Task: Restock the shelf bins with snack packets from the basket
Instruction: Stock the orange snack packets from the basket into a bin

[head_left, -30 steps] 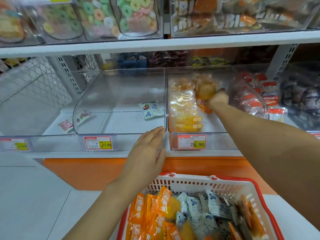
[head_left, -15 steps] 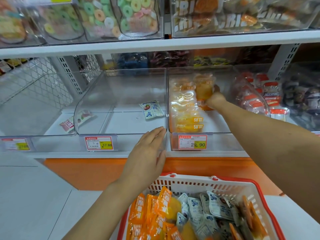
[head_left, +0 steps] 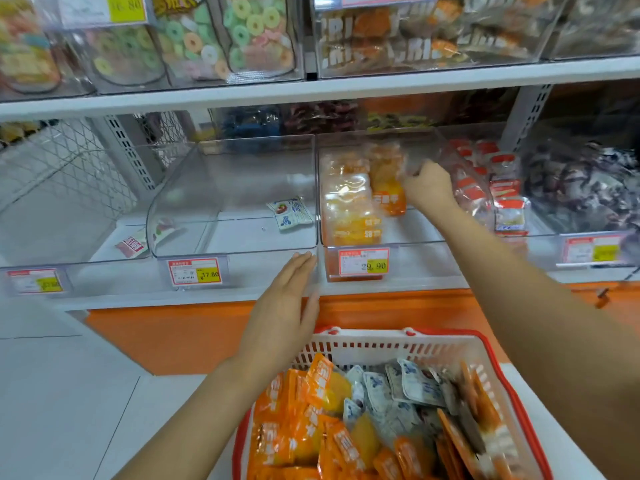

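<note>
While left hand [head_left: 287, 306] rests flat | right hand [head_left: 427, 183] grip pinches orange packet [head_left: 388, 188] — just leftward, inside bin [head_left: 408, 242]

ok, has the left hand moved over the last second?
No. The left hand stays flat at the front right corner of the left bin, same gap right of the 17.80 tag.

Bright, even light leaves hardly any shadows. Pale glare veils the clear bins [head_left: 242, 188], and the orange packet [head_left: 389, 197] inside looks smeared. The shelf edge [head_left: 381, 84] bows from wide-angle distortion.
</note>
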Tool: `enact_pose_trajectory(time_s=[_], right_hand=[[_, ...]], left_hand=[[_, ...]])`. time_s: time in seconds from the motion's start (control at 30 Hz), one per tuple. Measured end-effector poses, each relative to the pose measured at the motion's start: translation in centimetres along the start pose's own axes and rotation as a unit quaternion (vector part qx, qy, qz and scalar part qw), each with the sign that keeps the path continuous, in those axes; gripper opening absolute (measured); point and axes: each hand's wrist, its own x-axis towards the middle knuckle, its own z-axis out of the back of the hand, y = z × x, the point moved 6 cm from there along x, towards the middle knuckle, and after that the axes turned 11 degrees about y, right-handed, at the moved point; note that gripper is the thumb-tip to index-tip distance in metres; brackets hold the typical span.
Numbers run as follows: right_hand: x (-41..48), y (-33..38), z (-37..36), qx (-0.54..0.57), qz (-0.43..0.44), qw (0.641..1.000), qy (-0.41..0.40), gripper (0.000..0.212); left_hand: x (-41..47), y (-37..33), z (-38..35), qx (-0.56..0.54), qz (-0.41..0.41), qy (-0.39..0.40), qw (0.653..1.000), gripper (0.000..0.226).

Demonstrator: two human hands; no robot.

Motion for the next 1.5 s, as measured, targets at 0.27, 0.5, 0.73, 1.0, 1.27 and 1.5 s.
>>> enact_pose_trajectory(time_s=[0.27,0.5,0.73,1.0,1.27,1.5], right_hand=[[-14.9,-3.5,-2.6,-0.043,0.061,0.985,0.157,0.048],[-23.8,-17.0,-10.2,-0.302,-0.110,0.866,0.384,0.040],[-28.7,-20.4,-13.9,-0.411,-0.153,0.802,0.405,0.030],[-26.7,-12.6,-13.6,-0.369,0.032,0.853,0.367,0.035],[-26.3,-2.0,-9.5,0.006,0.320,0.893,0.316,0.027],[-21.9,-3.0,-2.5,0.270,0.088,0.941,0.186,0.045]], left_hand=[[-5.0,0.7,-9.1,0.021,0.038,0.194,0.980,0.027],[-12.2,3.0,-15.5,0.071,0.099,0.458,0.880,0.031],[-12.6,3.0,-15.8,0.041,0.131,0.506,0.851,0.030],[-10.5,1.9,-14.9,-0.142,0.195,0.449,0.860,0.037],[-6.8,0.5,-10.5,-0.661,0.338,0.216,0.635,0.032],[-3.9,-1.7,-4.4,-0.484,0.197,0.275,0.807,0.023]])
